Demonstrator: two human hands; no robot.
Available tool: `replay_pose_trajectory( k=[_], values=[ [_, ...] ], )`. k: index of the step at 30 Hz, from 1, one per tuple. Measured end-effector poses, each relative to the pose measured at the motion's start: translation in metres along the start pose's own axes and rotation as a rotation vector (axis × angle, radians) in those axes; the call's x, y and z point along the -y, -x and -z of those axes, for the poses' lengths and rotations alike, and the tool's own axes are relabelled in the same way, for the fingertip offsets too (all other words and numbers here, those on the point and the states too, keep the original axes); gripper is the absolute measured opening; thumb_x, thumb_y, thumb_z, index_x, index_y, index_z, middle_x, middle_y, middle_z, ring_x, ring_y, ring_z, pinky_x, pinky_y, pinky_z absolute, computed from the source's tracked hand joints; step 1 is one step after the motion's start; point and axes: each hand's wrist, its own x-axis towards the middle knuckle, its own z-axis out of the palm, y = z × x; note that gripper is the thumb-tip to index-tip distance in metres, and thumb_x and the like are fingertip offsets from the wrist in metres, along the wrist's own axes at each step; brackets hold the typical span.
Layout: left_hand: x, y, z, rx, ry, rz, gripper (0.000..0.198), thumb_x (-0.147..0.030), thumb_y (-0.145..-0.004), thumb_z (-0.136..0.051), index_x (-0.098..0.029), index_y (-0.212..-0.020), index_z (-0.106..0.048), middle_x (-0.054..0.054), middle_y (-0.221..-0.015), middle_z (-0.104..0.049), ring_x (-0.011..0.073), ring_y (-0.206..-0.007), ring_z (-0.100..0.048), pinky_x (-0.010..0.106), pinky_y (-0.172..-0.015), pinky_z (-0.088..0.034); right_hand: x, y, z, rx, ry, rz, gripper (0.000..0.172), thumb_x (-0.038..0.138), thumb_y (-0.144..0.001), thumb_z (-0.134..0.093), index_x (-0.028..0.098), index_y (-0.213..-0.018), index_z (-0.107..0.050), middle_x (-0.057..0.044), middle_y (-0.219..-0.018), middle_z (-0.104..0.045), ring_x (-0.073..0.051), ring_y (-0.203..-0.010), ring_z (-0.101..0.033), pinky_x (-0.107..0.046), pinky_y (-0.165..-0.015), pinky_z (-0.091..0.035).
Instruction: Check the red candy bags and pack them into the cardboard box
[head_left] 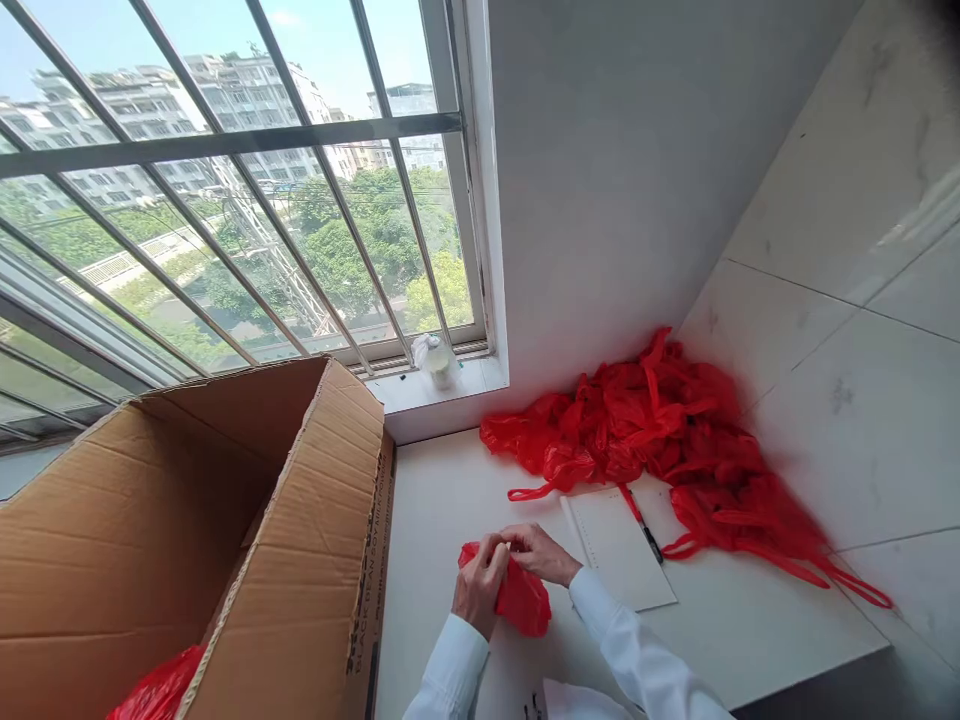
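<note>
Over the white table, a small red plastic bag (525,603) hangs bunched between my two hands. My left hand (478,585) has its fingers closed on the bag's gathered top. Pinched fingers of my right hand (541,553) meet the left fingertips at the same spot on the bag. Whatever lies inside the bag is hidden by the red plastic. Right of my hands lies an open notebook (619,550), with a black-and-red pen (646,530) along its right side.
A heap of red plastic bags (645,420) lies against the wall at the back right. An open cardboard box (315,530) stands at left, with red plastic (161,685) inside. A small jar-like container (439,365) sits on the sill by the barred window (300,132).
</note>
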Motion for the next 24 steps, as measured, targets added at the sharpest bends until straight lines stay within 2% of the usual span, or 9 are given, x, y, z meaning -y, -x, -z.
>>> replay_pose_trajectory(
  k=[3, 6, 8, 12, 14, 17, 21, 22, 24],
  values=[
    [0.001, 0.002, -0.001, 0.054, 0.067, 0.008, 0.025, -0.009, -0.088, -0.030, -0.019, -0.085, -0.053, 0.008, -0.097, -0.058, 0.0139, -0.079, -0.059, 0.023, -0.068, -0.047, 0.005, 0.007, 0.007, -0.138, 0.339, 0.054, 0.024, 0.017, -0.086, -0.047, 0.020, -0.089, -0.071, -0.002, -0.083, -0.068, -0.013, -0.079, -0.058, -0.023, -0.072, -0.040],
    [0.009, 0.012, -0.007, 0.066, 0.124, 0.028, 0.015, -0.015, -0.086, -0.039, -0.019, -0.084, -0.053, 0.008, -0.103, -0.057, 0.0177, -0.089, -0.058, 0.030, -0.079, -0.048, 0.002, 0.016, 0.011, -0.151, 0.563, 0.081, 0.025, 0.024, -0.091, -0.045, 0.025, -0.098, -0.070, -0.002, -0.089, -0.069, -0.015, -0.086, -0.058, -0.026, -0.079, -0.039],
    [0.021, 0.024, -0.013, 0.063, 0.156, 0.077, 0.013, -0.020, -0.086, -0.042, -0.019, -0.087, -0.054, 0.009, -0.110, -0.055, 0.0206, -0.100, -0.055, 0.035, -0.088, -0.047, -0.012, 0.024, 0.011, -0.165, 0.652, 0.056, 0.026, 0.025, -0.091, -0.045, 0.026, -0.099, -0.069, -0.002, -0.087, -0.069, -0.015, -0.085, -0.058, -0.026, -0.079, -0.038],
    [0.048, 0.058, -0.030, 0.085, 0.148, 0.354, 0.021, -0.029, -0.085, -0.040, -0.018, -0.086, -0.057, 0.012, -0.111, -0.055, 0.0259, -0.107, -0.051, 0.045, -0.094, -0.041, -0.063, 0.045, 0.013, -0.275, 0.754, -0.192, 0.029, 0.019, -0.091, -0.041, 0.025, -0.097, -0.069, -0.003, -0.089, -0.070, -0.016, -0.086, -0.060, -0.028, -0.077, -0.038],
    [0.055, 0.075, -0.040, 0.086, 0.145, 0.496, 0.022, -0.031, -0.083, -0.041, -0.017, -0.081, -0.058, 0.013, -0.109, -0.055, 0.0287, -0.105, -0.051, 0.049, -0.092, -0.041, -0.088, 0.056, 0.016, -0.269, 0.769, -0.328, 0.030, 0.017, -0.089, -0.042, 0.025, -0.089, -0.071, -0.004, -0.086, -0.071, -0.017, -0.084, -0.062, -0.029, -0.077, -0.039],
    [0.057, 0.092, -0.052, 0.082, 0.199, 0.624, 0.022, -0.035, -0.081, -0.042, -0.019, -0.075, -0.056, 0.009, -0.097, -0.057, 0.0256, -0.095, -0.054, 0.045, -0.086, -0.045, -0.106, 0.067, 0.022, -0.234, 0.762, -0.400, 0.031, 0.013, -0.085, -0.042, 0.024, -0.091, -0.071, -0.005, -0.091, -0.070, -0.019, -0.087, -0.062, -0.030, -0.077, -0.041],
    [0.053, 0.097, -0.060, 0.075, 0.284, 0.685, 0.031, -0.049, -0.082, -0.040, -0.021, -0.080, -0.053, 0.005, -0.089, -0.057, 0.0195, -0.081, -0.059, 0.038, -0.081, -0.050, -0.087, 0.067, 0.023, -0.258, 0.734, -0.368, 0.058, 0.003, -0.070, -0.048, 0.020, -0.125, -0.053, -0.009, -0.123, -0.056, -0.022, -0.110, -0.051, -0.033, -0.089, -0.040],
    [0.052, 0.097, -0.061, 0.069, 0.303, 0.702, 0.034, -0.052, -0.081, -0.040, -0.021, -0.086, -0.053, 0.006, -0.092, -0.057, 0.0196, -0.081, -0.060, 0.038, -0.081, -0.050, -0.078, 0.065, 0.019, -0.252, 0.715, -0.316, 0.060, 0.004, -0.069, -0.049, 0.020, -0.127, -0.051, -0.010, -0.125, -0.054, -0.022, -0.112, -0.048, -0.033, -0.092, -0.039],
    [0.048, 0.097, -0.061, 0.054, 0.348, 0.754, 0.041, -0.054, -0.080, -0.041, -0.020, -0.098, -0.053, 0.008, -0.100, -0.057, 0.0218, -0.089, -0.062, 0.038, -0.082, -0.050, -0.061, 0.059, 0.005, -0.221, 0.677, -0.196, 0.051, 0.013, -0.073, -0.052, 0.020, -0.124, -0.052, -0.009, -0.121, -0.055, -0.022, -0.112, -0.047, -0.035, -0.095, -0.037]
  ],
)
